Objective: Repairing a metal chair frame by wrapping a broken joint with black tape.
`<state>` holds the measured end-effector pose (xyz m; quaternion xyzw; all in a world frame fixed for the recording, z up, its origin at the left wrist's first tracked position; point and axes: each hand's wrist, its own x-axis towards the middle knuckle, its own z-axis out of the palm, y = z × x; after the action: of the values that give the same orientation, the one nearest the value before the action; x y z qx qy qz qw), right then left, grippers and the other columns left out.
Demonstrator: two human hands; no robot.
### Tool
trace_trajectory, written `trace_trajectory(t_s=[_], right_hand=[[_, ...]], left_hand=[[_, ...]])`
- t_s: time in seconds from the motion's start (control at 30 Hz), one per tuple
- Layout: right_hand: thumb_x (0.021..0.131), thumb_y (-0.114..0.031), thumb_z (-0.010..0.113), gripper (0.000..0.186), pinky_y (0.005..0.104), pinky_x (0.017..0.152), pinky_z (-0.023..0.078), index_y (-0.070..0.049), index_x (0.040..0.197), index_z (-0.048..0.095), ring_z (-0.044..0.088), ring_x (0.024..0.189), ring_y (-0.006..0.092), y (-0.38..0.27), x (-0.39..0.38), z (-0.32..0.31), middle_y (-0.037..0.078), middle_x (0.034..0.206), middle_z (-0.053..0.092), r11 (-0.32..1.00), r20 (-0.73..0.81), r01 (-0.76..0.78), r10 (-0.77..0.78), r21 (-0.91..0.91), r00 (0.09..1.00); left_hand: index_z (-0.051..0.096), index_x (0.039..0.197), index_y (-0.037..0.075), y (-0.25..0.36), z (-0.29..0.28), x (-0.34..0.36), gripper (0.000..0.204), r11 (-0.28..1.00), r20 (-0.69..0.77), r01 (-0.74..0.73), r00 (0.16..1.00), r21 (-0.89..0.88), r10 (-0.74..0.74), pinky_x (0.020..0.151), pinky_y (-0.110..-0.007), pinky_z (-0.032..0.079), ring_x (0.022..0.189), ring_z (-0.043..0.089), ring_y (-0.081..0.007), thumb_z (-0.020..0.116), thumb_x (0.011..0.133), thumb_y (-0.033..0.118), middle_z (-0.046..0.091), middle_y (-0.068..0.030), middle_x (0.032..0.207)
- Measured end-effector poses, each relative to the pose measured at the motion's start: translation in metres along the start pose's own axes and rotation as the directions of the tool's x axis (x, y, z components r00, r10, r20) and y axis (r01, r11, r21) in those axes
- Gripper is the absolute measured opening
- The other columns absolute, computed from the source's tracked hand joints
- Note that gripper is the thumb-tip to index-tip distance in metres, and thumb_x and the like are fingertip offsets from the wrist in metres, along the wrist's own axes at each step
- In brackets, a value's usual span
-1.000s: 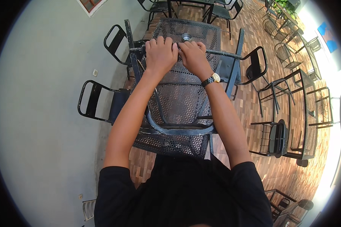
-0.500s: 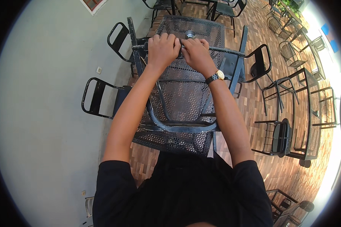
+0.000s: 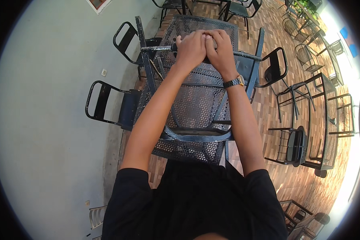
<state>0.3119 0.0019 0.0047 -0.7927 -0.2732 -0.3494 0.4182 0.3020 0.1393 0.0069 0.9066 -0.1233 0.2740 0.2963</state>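
Observation:
A dark blue-black metal chair frame (image 3: 198, 138) with worn paint rests with its legs up on a perforated metal table (image 3: 188, 104). Across its legs runs a scuffed crossbar (image 3: 158, 48). My left hand (image 3: 193, 50) and my right hand (image 3: 220, 50) meet over the middle of this bar, fingers bent and thumbs close together. A small dark piece (image 3: 174, 48) shows at the bar beside my left hand, and darkness shows beneath both palms. What the fingers close on is mostly hidden. A dark-banded watch (image 3: 234, 82) sits on my right wrist.
Black metal chairs (image 3: 100, 102) stand along the table's left side by the pale wall (image 3: 48, 100). Another chair (image 3: 274, 66) is at its right. Farther right are a long mesh table (image 3: 332, 132) and several chairs on the brick-patterned floor (image 3: 264, 120).
Both hands have shifted right along the crossbar and closed together, baring more of the bar at the left. The round metal container seen beyond the hands is now hidden behind them.

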Motion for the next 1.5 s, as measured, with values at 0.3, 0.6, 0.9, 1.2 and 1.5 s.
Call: trace_trajectory(t_s=[0.3,0.6,0.9,1.2,1.5], right_hand=[[0.101,-0.044,0.064,0.042,0.0456,0.104,0.043,-0.018,0.133,0.069,0.063,0.118,0.0287,-0.010,-0.012,0.001,0.006,0.124,0.070,0.963,0.341,0.108,-0.019,-0.245,0.940],[0.095,-0.022,0.059,0.029,0.0486,0.100,0.047,-0.008,0.117,0.072,0.066,0.106,0.0310,0.014,-0.009,-0.021,0.010,0.116,0.073,0.960,0.241,0.010,0.060,-0.280,0.969],[0.097,-0.048,0.065,0.043,0.0475,0.096,0.047,-0.014,0.123,0.071,0.063,0.107,0.0327,-0.009,-0.014,-0.003,0.006,0.116,0.070,0.923,0.281,0.162,-0.062,-0.348,0.958],[0.098,-0.037,0.068,0.032,0.0538,0.101,0.040,-0.016,0.123,0.070,0.057,0.117,0.0371,0.000,-0.029,-0.005,0.008,0.121,0.067,0.832,0.198,0.177,-0.082,-0.526,0.977],[0.099,-0.042,0.064,0.035,0.0470,0.098,0.044,-0.021,0.126,0.070,0.062,0.112,0.0316,0.001,-0.021,-0.014,0.004,0.120,0.069,0.892,0.283,0.132,-0.004,-0.433,0.959]], left_hand=[[0.071,0.109,0.006,-0.047,-0.037,-0.015,0.019,0.987,-0.202,-0.133,0.973,-0.088,0.113,0.107,-0.049,0.044,0.115,0.064,-0.0374,0.056,0.101,0.015,0.072,-0.0152,0.111],[0.075,0.098,0.007,-0.044,-0.040,-0.021,0.020,0.992,0.004,-0.104,0.995,0.069,0.104,0.105,-0.044,0.043,0.109,0.068,-0.0277,0.061,0.099,0.021,0.075,-0.0078,0.101],[0.075,0.095,0.006,-0.046,-0.039,-0.022,0.026,0.973,0.029,-0.101,0.995,0.206,0.097,0.096,-0.047,0.046,0.097,0.069,-0.0300,0.059,0.100,0.026,0.075,-0.0101,0.091],[0.073,0.087,0.007,-0.048,-0.032,-0.024,0.028,0.952,-0.011,-0.137,0.989,0.276,0.145,0.087,-0.045,0.045,0.088,0.067,-0.0287,0.057,0.099,0.026,0.076,-0.0073,0.088],[0.071,0.102,0.009,-0.048,-0.029,-0.033,0.024,0.919,-0.020,-0.214,0.972,0.331,0.233,0.091,-0.046,0.046,0.101,0.065,-0.0305,0.054,0.106,0.026,0.071,-0.0076,0.100]])
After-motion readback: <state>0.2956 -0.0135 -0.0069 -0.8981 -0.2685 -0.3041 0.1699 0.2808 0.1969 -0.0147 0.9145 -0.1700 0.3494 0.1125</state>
